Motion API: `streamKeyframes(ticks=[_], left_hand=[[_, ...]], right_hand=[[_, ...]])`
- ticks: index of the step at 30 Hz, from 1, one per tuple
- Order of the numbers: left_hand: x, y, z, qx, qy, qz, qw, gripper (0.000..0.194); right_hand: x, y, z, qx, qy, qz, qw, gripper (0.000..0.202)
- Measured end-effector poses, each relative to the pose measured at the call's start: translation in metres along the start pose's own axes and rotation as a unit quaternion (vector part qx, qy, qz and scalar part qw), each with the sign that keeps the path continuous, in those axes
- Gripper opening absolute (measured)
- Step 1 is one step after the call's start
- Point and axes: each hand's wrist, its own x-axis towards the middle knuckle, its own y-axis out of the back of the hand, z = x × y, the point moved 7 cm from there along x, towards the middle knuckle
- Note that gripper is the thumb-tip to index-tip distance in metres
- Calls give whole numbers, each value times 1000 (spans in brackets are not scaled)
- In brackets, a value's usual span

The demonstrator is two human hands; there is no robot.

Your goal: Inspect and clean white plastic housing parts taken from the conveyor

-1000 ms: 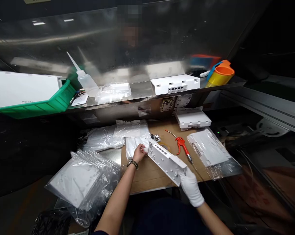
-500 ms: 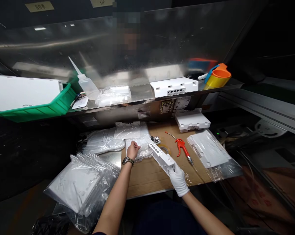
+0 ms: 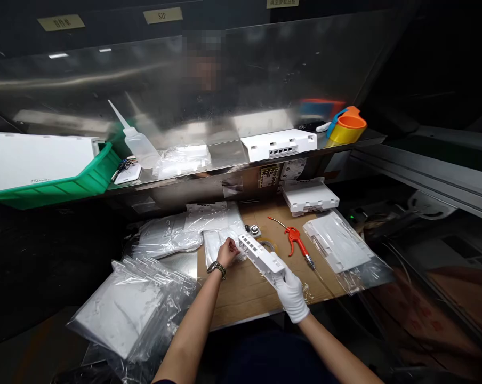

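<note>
My right hand [image 3: 292,294], in a white glove, grips the near end of a long white plastic device [image 3: 260,258] with a row of ports, held tilted over the cardboard-covered bench [image 3: 244,290]. My left hand [image 3: 227,252], bare with a wristwatch, touches the device's far end, its fingers curled beside a clear plastic bag [image 3: 217,241] lying flat on the bench. A roll of tape [image 3: 270,246] lies just behind the device.
A red air blow gun [image 3: 296,240] and a bagged white cover [image 3: 337,242] lie to the right. Bagged white panels [image 3: 125,306] pile at left. The steel shelf [image 3: 221,154] carries a green bin [image 3: 73,181], squeeze bottle [image 3: 139,143], white device [image 3: 279,144] and orange cup [image 3: 347,128].
My right hand has drawn the white device nearer the bench's middle and lowered it. My left hand left the device's end for the bag, then came back to the device.
</note>
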Motion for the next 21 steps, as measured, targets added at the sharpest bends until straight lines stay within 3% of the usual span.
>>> streamKeyframes(ticks=[3,5,11,14,17,21], left_hand=[[-2,-4,-1,45,-2,-5,999,20],[-4,3,2,73,-11,3,997,19],[2,56,21,107,-24,84,990,13],[13,71,26,92,-14,81,992,17],[20,65,28,69,-13,30,997,21],[13,38,20,68,-8,-12,998,23]], right_hand=[[3,-15,-5,-28,27,-16,999,47],[2,-18,-4,-39,29,-14,999,47],[-3,-10,12,-64,-24,14,998,53],[-5,-4,13,-55,-54,39,996,57],[-10,6,8,-35,-68,76,994,63],[-12,10,2,-23,-69,95,993,63]])
